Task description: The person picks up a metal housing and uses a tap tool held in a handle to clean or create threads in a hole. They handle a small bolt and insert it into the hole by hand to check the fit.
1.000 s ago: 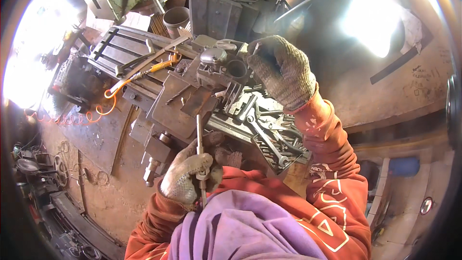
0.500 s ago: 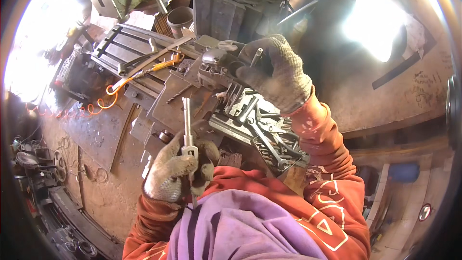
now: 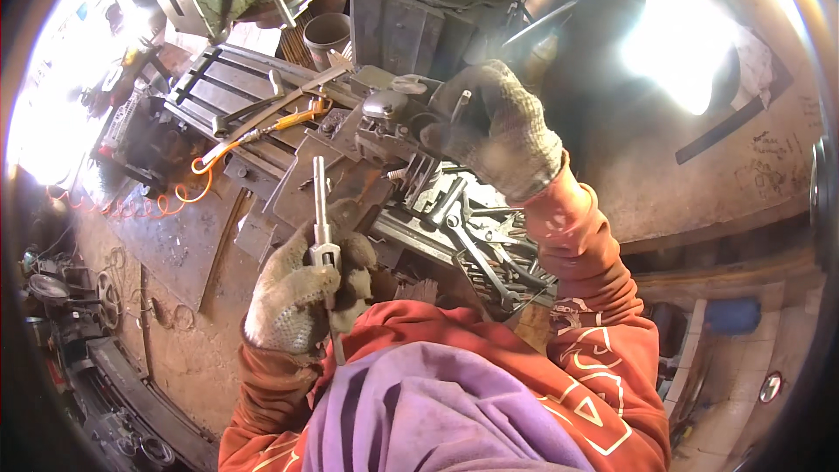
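My left hand (image 3: 301, 288), in a worn knit glove, is closed around a long steel tap wrench (image 3: 321, 210). The wrench stands nearly upright, with a slotted block at its middle and its thin lower end reaching my purple cloth. My gloved right hand (image 3: 502, 135) is raised at the far side of the bench. Its thumb and fingers curl around a short metal rod (image 3: 462, 103), whose pale tip shows above them; its lower end is hidden. Just left of that hand is a greasy metal machine fixture (image 3: 384, 109).
Below my right hand lies a pile of wrenches (image 3: 476, 249) and small tools. A slotted machine table (image 3: 236, 92) carries a caliper (image 3: 328, 77) and an orange air gun (image 3: 297, 116) with a coiled hose. Behind are a cup (image 3: 328, 33) and a bright lamp (image 3: 682, 44).
My left hand has moved slightly left and up with the tap wrench. My right hand has barely shifted, still around the short rod.
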`<state>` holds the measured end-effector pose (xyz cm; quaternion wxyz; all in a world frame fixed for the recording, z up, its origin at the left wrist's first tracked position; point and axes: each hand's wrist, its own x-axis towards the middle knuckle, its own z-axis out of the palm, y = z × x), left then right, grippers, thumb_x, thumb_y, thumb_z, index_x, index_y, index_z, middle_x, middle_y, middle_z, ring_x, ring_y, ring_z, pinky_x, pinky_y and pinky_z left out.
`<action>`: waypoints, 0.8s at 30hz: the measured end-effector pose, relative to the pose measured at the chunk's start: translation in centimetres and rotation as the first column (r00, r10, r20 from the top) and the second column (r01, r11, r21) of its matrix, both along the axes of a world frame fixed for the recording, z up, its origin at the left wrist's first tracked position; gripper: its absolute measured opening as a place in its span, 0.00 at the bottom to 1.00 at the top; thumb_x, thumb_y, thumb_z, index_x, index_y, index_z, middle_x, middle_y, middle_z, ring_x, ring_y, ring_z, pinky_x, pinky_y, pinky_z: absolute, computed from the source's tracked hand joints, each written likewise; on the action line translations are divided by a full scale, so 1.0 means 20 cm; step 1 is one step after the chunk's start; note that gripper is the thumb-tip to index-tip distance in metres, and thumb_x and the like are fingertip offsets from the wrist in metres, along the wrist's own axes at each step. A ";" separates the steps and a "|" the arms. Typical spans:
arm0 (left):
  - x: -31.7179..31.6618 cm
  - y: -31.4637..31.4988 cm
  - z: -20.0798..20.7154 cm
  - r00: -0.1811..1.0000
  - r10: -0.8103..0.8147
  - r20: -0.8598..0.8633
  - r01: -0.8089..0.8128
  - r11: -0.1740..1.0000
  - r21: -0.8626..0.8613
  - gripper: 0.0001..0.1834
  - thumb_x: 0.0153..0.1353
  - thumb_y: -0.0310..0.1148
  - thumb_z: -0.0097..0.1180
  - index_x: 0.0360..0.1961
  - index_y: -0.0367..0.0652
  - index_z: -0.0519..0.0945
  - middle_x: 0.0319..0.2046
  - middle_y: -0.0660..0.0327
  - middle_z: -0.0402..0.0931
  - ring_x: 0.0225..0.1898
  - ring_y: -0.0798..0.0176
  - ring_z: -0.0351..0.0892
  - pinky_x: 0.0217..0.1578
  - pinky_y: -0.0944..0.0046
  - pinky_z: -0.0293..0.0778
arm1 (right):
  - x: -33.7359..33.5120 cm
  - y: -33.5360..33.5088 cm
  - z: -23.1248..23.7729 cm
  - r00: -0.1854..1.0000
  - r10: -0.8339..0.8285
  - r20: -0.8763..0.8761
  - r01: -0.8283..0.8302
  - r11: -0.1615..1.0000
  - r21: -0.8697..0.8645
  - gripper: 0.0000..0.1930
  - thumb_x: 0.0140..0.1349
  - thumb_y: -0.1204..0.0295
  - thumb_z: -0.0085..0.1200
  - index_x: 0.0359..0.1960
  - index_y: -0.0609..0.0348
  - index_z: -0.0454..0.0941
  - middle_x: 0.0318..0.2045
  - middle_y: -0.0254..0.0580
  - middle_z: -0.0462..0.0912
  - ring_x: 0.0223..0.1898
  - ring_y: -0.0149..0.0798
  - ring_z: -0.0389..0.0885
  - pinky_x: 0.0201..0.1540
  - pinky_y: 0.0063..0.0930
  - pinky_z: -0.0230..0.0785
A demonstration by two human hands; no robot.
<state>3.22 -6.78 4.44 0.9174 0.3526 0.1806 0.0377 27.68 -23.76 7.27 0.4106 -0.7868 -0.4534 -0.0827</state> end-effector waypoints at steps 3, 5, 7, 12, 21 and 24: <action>0.06 -0.05 0.12 0.984 0.109 -0.138 -0.102 0.993 0.055 0.38 0.52 0.27 0.63 0.65 0.29 0.69 0.42 0.47 0.81 0.27 0.62 0.81 0.24 0.75 0.74 | 0.01 -0.02 0.01 0.999 0.034 -0.018 -0.034 0.999 0.002 0.11 0.55 0.76 0.74 0.36 0.58 0.83 0.39 0.40 0.83 0.37 0.36 0.83 0.41 0.31 0.76; 0.06 0.01 0.10 0.993 -0.036 -0.113 0.052 0.989 0.139 0.39 0.55 0.30 0.61 0.69 0.28 0.66 0.44 0.47 0.80 0.30 0.64 0.81 0.27 0.72 0.75 | 0.06 -0.04 -0.04 0.994 0.028 0.105 -0.026 0.999 -0.022 0.11 0.55 0.76 0.74 0.37 0.57 0.83 0.40 0.40 0.83 0.37 0.35 0.82 0.41 0.31 0.76; 0.04 0.07 0.10 0.988 -0.134 -0.076 0.148 0.964 0.221 0.39 0.57 0.32 0.60 0.70 0.29 0.65 0.45 0.48 0.80 0.32 0.65 0.81 0.28 0.71 0.76 | 0.01 0.00 -0.01 0.997 0.061 0.055 -0.061 0.998 0.000 0.11 0.56 0.76 0.73 0.38 0.58 0.84 0.41 0.40 0.83 0.37 0.35 0.83 0.41 0.31 0.76; 0.12 0.15 0.18 0.973 -0.231 -0.008 0.225 0.940 0.258 0.37 0.57 0.28 0.62 0.68 0.30 0.68 0.48 0.51 0.81 0.34 0.64 0.83 0.31 0.69 0.79 | 0.07 0.00 -0.06 0.957 0.165 0.240 -0.189 0.979 0.081 0.13 0.58 0.70 0.74 0.37 0.62 0.82 0.39 0.42 0.82 0.36 0.38 0.83 0.39 0.31 0.76; 0.18 0.19 0.26 0.996 -0.080 -0.048 0.084 0.551 0.830 0.41 0.54 0.16 0.66 0.71 0.30 0.68 0.56 0.58 0.79 0.52 0.69 0.79 0.53 0.68 0.76 | 0.04 -0.01 -0.02 0.953 0.170 0.250 -0.163 0.985 -0.047 0.16 0.57 0.70 0.75 0.43 0.60 0.82 0.36 0.33 0.80 0.33 0.26 0.77 0.38 0.24 0.73; 0.21 0.20 0.21 0.990 -0.091 0.107 -0.034 0.583 0.812 0.41 0.54 0.15 0.66 0.72 0.32 0.68 0.58 0.57 0.78 0.57 0.69 0.76 0.60 0.67 0.73 | 0.05 -0.02 0.00 0.941 0.187 0.281 -0.175 0.982 -0.069 0.15 0.58 0.72 0.74 0.44 0.61 0.82 0.37 0.34 0.81 0.33 0.26 0.77 0.38 0.24 0.73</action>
